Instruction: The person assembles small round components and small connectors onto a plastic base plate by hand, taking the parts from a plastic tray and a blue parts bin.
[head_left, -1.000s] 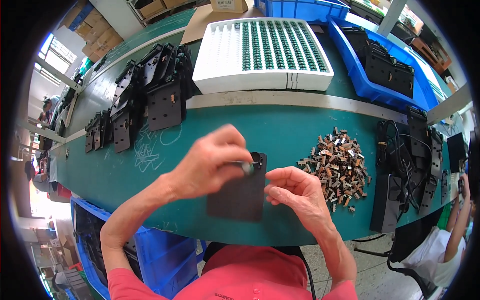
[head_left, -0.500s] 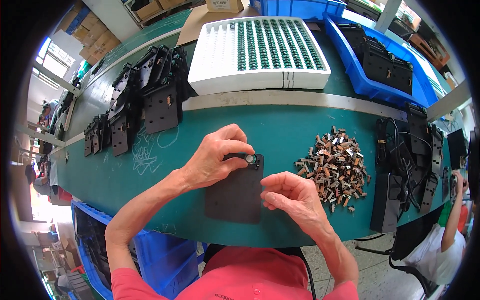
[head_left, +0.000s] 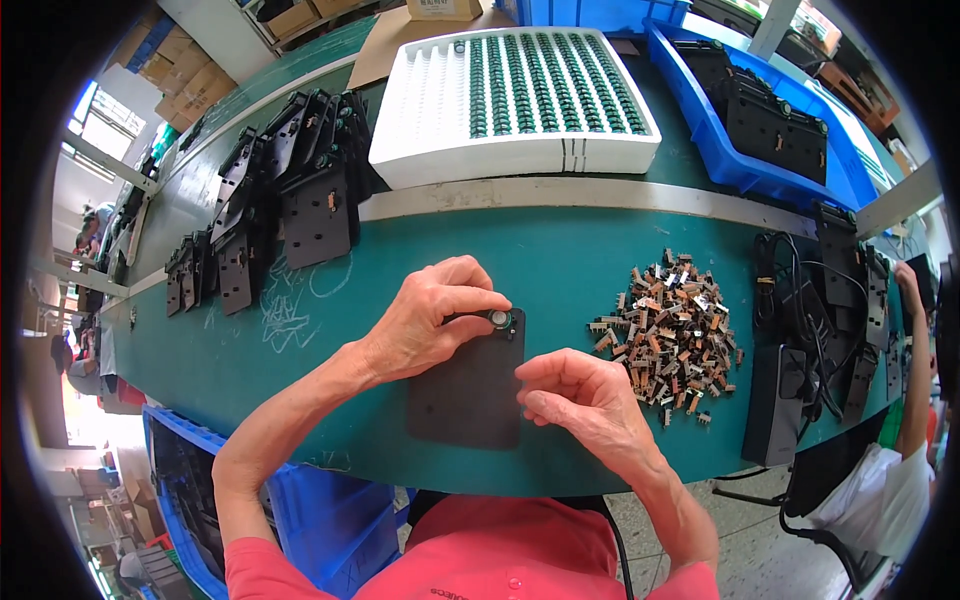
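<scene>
In the head view, the left hand (head_left: 428,315) is pinching a small round part (head_left: 499,319) between thumb and forefinger, its grip closing narrowly on it at the top right corner of a black plate (head_left: 465,395). The plate is lying flat on the green desk (head_left: 560,235), in front of the person. The right hand (head_left: 590,395) is hovering at the plate's right edge, fingers half curling and its grip leaving a narrow gap; whether it is touching the edge, one cannot tell. A pile of switches (head_left: 675,335) is lying just right of that hand, and a black box (head_left: 772,405) is standing beyond it beside cables (head_left: 812,340). Behind, a white tray (head_left: 515,160) is holding rows of green parts (head_left: 550,90). Black units (head_left: 320,215) are leaning together at the left, while others are filling a blue bin (head_left: 700,140) at the right.
</scene>
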